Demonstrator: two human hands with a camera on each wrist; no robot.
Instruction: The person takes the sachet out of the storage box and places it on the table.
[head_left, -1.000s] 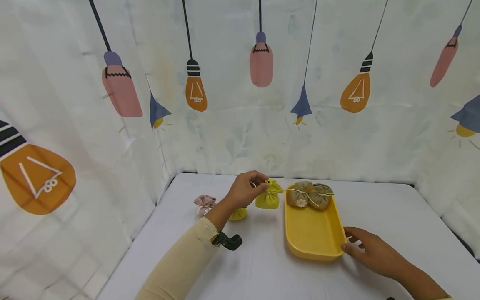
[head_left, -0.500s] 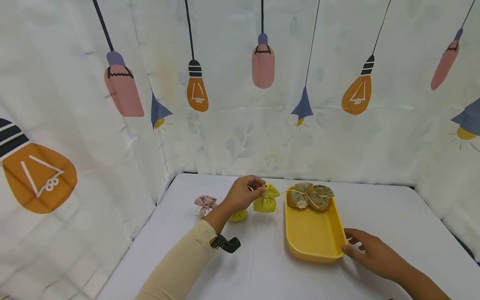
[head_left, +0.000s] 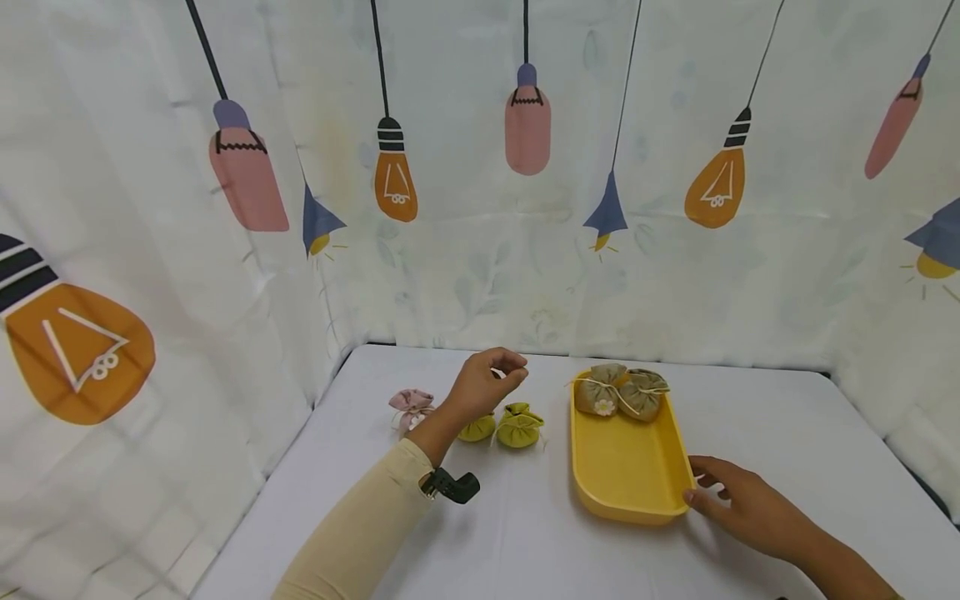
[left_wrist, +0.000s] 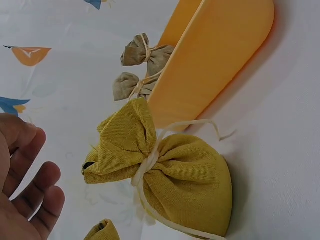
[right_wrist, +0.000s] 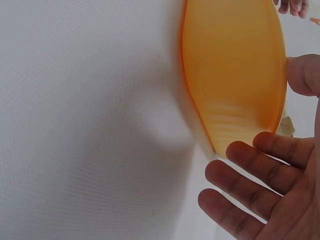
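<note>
In the head view, my left hand (head_left: 478, 392) hovers above a yellow-green drawstring pouch (head_left: 519, 428), holding nothing. The left wrist view shows this drawstring pouch (left_wrist: 185, 185) tied with a pale cord, apart from the loosely bent fingers (left_wrist: 49, 172). A second yellow-green pouch (head_left: 477, 430) sits beside it, partly behind my wrist. Further left is a pink pouch (head_left: 411, 402), partly hidden by the forearm. My right hand (head_left: 750, 508) touches the near right corner of a yellow tray (head_left: 630, 475), its fingers extended beside the wall in the right wrist view.
Two brownish pouches (head_left: 602, 392) lie at the far end inside the tray, one with a white flower. A white cloth covers the table (head_left: 510, 533). Behind it hangs a white curtain (head_left: 480, 250) printed with lamps and bulbs.
My left hand lowered the yellow-green pouch and let go; the pouch now sits on the table below the fingers. The right hand and tray have stayed in place.
</note>
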